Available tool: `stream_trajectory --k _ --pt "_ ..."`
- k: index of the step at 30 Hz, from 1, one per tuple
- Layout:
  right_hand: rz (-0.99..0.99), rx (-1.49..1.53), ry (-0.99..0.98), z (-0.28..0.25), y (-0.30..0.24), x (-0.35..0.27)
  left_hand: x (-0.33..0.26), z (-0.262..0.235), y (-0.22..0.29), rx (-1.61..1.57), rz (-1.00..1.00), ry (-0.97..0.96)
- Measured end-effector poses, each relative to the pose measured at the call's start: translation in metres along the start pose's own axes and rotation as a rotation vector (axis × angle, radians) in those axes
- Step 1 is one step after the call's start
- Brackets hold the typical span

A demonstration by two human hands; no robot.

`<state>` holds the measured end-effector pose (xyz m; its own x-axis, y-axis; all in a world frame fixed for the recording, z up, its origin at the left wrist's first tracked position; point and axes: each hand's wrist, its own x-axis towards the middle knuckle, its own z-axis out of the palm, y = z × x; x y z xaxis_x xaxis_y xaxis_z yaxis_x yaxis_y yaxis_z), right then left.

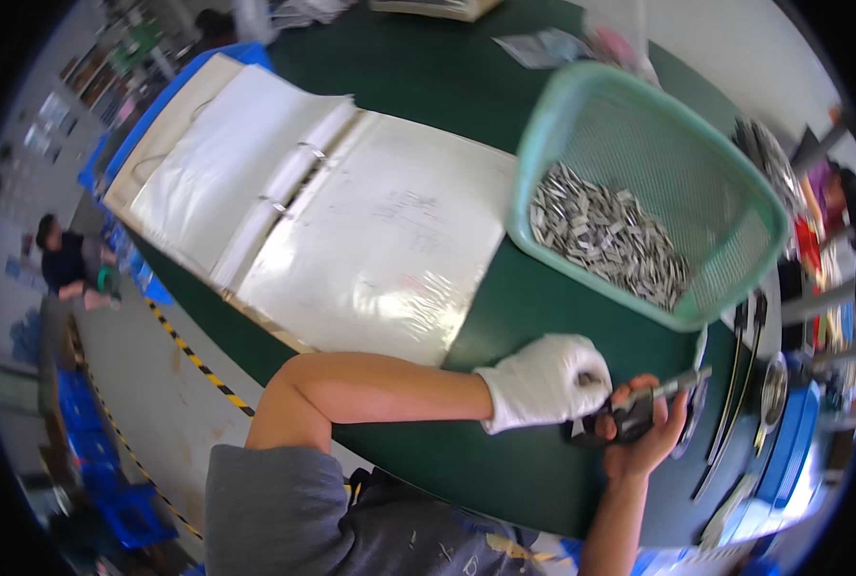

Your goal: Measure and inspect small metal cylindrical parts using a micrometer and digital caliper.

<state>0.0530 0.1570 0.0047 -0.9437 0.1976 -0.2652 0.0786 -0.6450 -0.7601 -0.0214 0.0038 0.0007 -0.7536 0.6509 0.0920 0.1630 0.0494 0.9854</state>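
A white glove covers my left hand (pixel 543 382), whose fingers are curled into a pinch. A small dark spot shows at the fingertips, but what they hold is too small to make out. Close beside it on the right, my bare right hand (pixel 651 432) grips a caliper-like tool (pixel 631 417) with a dark body and a silver bar pointing up to the right. The tool's left end lies just below the gloved fingers; I cannot tell whether they touch. Beyond both hands, a pale green mesh basket (pixel 581 278) holds many small silver metal pieces (pixel 608 235).
An open ring binder (pixel 380 230) with plastic-sleeved pages covers the green table's (pixel 409 456) left part. Thin dark rods (pixel 730 403), a round metal-rimmed object (pixel 773 389) and a blue tray (pixel 793 446) lie at right. Plastic bags (pixel 543 48) sit at the back. People are farther off.
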Motion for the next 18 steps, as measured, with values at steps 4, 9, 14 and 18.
stream_trajectory --k 4,9,14,18 --pt "0.088 0.183 -0.003 0.001 -0.003 0.006 0.000 -0.012 0.007 -0.356 -0.362 -0.050" --pt "0.125 0.348 -0.097 -0.006 -0.006 0.016 0.003 -0.018 0.009 -0.557 -0.538 -0.054" --pt "0.153 0.429 -0.090 -0.015 -0.007 0.012 0.005 -0.011 0.008 -0.510 -0.604 -0.168" --pt "0.201 0.423 -0.056 -0.015 -0.006 0.010 0.001 -0.008 0.011 -0.426 -0.564 -0.218"
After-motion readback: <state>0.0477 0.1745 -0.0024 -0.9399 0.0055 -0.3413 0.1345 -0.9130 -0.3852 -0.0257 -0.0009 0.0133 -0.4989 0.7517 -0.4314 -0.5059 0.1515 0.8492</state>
